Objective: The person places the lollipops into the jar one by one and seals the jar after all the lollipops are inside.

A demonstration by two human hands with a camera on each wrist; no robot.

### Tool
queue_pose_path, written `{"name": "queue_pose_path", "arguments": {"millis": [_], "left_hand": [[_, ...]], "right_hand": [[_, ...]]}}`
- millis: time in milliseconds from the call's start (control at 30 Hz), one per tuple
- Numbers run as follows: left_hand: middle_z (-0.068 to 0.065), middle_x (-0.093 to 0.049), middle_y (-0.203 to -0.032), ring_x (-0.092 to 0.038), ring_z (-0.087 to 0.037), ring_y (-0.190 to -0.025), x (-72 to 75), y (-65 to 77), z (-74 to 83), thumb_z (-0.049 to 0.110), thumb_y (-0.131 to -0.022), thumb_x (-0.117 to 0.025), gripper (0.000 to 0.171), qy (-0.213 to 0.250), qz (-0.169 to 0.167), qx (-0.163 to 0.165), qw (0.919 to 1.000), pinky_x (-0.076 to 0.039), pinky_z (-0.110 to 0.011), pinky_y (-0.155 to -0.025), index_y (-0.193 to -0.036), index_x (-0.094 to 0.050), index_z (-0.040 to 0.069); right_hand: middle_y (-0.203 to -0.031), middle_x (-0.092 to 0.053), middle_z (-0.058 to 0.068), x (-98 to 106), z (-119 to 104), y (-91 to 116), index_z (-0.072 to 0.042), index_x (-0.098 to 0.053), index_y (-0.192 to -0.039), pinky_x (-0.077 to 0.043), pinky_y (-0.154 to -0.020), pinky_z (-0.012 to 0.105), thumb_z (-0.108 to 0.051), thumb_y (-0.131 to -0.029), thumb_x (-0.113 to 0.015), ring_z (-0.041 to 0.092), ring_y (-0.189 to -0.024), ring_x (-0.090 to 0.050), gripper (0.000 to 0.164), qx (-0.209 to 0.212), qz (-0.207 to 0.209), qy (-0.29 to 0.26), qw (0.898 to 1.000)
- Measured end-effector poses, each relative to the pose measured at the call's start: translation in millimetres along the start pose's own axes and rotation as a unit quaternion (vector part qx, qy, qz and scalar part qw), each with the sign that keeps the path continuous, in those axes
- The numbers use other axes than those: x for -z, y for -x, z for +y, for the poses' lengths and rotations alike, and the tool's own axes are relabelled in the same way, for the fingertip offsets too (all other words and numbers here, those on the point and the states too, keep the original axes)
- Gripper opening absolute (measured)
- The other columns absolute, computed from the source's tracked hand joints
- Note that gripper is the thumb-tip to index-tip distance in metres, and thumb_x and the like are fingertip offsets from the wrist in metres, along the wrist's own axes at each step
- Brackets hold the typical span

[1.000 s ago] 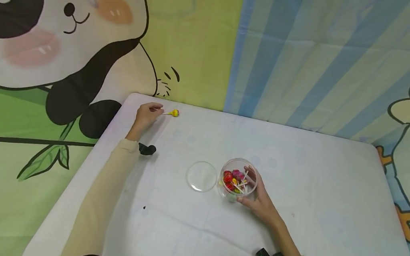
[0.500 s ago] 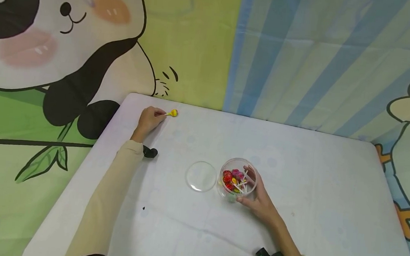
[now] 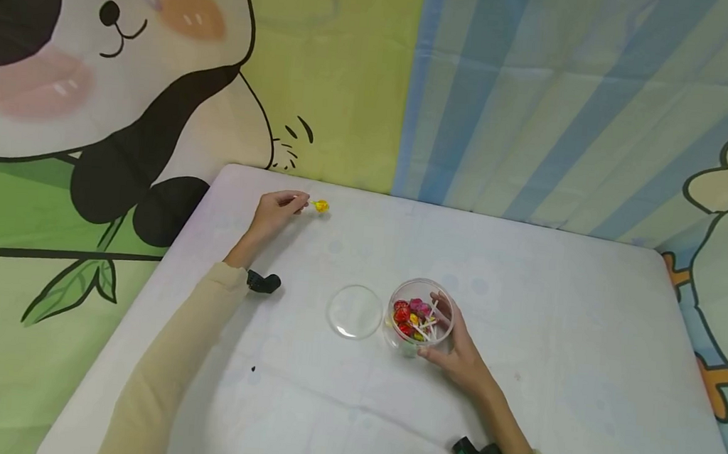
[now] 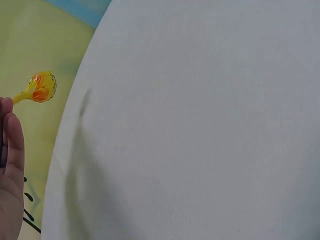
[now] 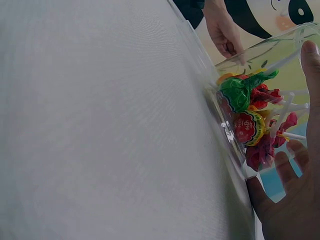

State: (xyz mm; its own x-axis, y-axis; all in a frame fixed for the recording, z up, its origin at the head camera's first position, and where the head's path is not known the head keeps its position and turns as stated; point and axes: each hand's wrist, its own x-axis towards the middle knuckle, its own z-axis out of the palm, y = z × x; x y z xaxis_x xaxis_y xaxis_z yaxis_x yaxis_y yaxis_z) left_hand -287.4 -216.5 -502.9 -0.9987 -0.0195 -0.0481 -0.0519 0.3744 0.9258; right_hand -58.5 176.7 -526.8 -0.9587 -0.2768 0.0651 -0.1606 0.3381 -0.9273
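Note:
Near the table's back left corner, my left hand [image 3: 275, 213] pinches a yellow-wrapped lollipop [image 3: 321, 206] by its stick. In the left wrist view the lollipop [image 4: 42, 87] shows a yellow and orange wrapper, and it is held above the table with its head pointing away from the fingers. My right hand [image 3: 462, 352] grips the side of a clear round jar [image 3: 394, 333] standing on the table. Several lollipops [image 3: 411, 316] in red, pink, yellow and green wrappers lie inside it, with white sticks; the right wrist view shows a green one [image 5: 237, 92] through the wall.
A clear round lid [image 3: 354, 312] lies flat on the white table [image 3: 586, 344], just left of the jar. A tiny dark speck [image 3: 253, 369] is on the cloth nearer the front. A printed cartoon curtain [image 3: 337, 75] hangs behind the table's back edge.
My left hand has taken the lollipop's stick, lifted it off the table and moved slightly right. My right hand and the jar have stayed put.

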Motion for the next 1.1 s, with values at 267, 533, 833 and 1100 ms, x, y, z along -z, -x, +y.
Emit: {"name": "queue_pose_path", "arguments": {"millis": [267, 533, 833, 1100], "left_hand": [[0.007, -0.072, -0.085, -0.065, -0.036, -0.098, -8.6, 7.6, 16.2, 0.038, -0.09, -0.067, 0.039, 0.037, -0.006, -0.023, 0.999, -0.053, -0.045, -0.091, -0.108, -0.072, 0.004], [-0.002, -0.074, -0.096, -0.067, -0.024, -0.091, -24.2, 45.5, 48.6, 0.034, -0.093, -0.065, 0.033, 0.036, -0.041, -0.06, 0.9967, -0.056, -0.029, -0.081, -0.111, -0.072, 0.007], [-0.019, -0.073, -0.096, -0.067, -0.009, -0.08, -59.9, 118.8, 99.9, 0.014, -0.095, -0.061, 0.019, 0.079, -0.173, -0.164, 0.9678, -0.056, -0.025, -0.076, -0.105, -0.069, 0.0], [-0.013, -0.074, -0.094, -0.067, -0.012, -0.082, -78.9, 152.6, 124.4, 0.012, -0.096, -0.06, 0.016, 0.089, -0.258, -0.199, 0.9412, -0.058, -0.034, -0.077, -0.104, -0.069, 0.002]], "right_hand": [[-0.156, -0.032, 0.012, -1, -1, -1, -0.024, -0.015, -0.155, -0.018, -0.119, 0.039, -0.012, -0.076, -0.079, 0.037, -0.144, -0.031, 0.103, -0.002, 0.0, 0.002, 1.0], [-0.156, -0.032, 0.012, 0, -1, -1, -0.027, -0.014, -0.155, -0.016, -0.111, 0.011, -0.013, -0.077, -0.078, 0.038, -0.143, -0.032, 0.102, 0.003, 0.001, -0.002, 1.0], [-0.156, -0.031, 0.014, 0, -2, 0, -0.024, -0.015, -0.155, -0.018, -0.117, 0.056, -0.01, -0.076, -0.078, 0.043, -0.142, -0.033, 0.103, 0.008, 0.006, -0.011, 1.0], [-0.156, -0.031, 0.016, -2, -4, 0, -0.016, -0.014, -0.155, -0.014, -0.114, 0.068, -0.011, -0.077, -0.078, 0.042, -0.142, -0.032, 0.101, 0.001, 0.003, -0.019, 1.0]]}}
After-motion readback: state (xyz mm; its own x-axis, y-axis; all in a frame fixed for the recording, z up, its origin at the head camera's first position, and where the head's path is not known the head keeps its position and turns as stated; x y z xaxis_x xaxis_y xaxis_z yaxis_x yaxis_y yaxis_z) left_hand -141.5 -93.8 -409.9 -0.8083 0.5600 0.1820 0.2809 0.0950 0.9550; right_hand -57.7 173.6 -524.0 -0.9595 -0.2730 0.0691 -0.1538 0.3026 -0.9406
